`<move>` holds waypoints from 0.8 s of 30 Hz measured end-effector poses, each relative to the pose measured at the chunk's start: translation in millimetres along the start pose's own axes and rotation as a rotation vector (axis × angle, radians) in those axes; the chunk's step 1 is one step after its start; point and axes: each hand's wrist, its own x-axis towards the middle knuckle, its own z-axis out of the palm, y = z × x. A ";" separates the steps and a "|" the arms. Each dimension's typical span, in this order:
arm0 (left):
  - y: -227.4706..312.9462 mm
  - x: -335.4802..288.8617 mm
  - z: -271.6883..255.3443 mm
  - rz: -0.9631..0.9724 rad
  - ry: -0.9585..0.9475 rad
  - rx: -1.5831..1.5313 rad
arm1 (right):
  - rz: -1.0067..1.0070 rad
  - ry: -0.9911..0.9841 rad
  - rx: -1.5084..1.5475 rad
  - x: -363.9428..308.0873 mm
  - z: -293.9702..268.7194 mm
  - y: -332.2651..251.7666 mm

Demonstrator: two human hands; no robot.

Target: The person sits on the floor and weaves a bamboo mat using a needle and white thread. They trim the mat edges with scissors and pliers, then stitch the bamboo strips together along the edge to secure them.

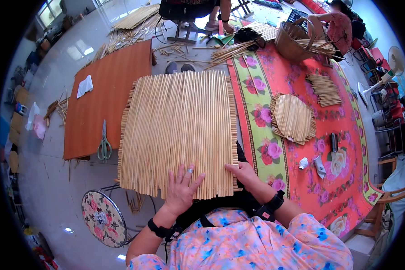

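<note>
A large square mat of pale plant stalks (180,130) lies across my lap. Its top stalks run away from me, and crosswise stalk ends stick out along both sides. My left hand (181,191) rests flat on the near edge, fingers spread, with a ring on one. At the near right corner my right hand (247,176) grips the mat's side, thumb on top and the other fingers hidden below. Left of the mat, green-handled scissors (104,148) lie at the edge of a brown board (108,94).
On the right, a flowered red cloth (297,189) carries a round stalk mat (294,118), a smaller stalk panel (324,90), a white spool (303,163) and a wicker basket (285,47). A round flowered stool (104,218) stands at left. Two people sit at the far side.
</note>
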 end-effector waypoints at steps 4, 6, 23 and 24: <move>1.2 -8.3 1.8 0.026 0.173 0.014 | -0.068 0.035 -0.003 -10.4 7.0 -2.8; 3.5 -11.2 -4.1 0.036 0.198 0.030 | -0.119 0.073 -0.046 -12.8 11.4 -5.8; 44.8 -22.2 -86.6 0.225 0.592 -0.015 | -0.519 0.049 0.323 -123.1 31.7 -118.1; 50.3 -23.6 -89.7 0.243 0.614 -0.026 | -0.550 0.078 0.308 -138.4 31.7 -121.8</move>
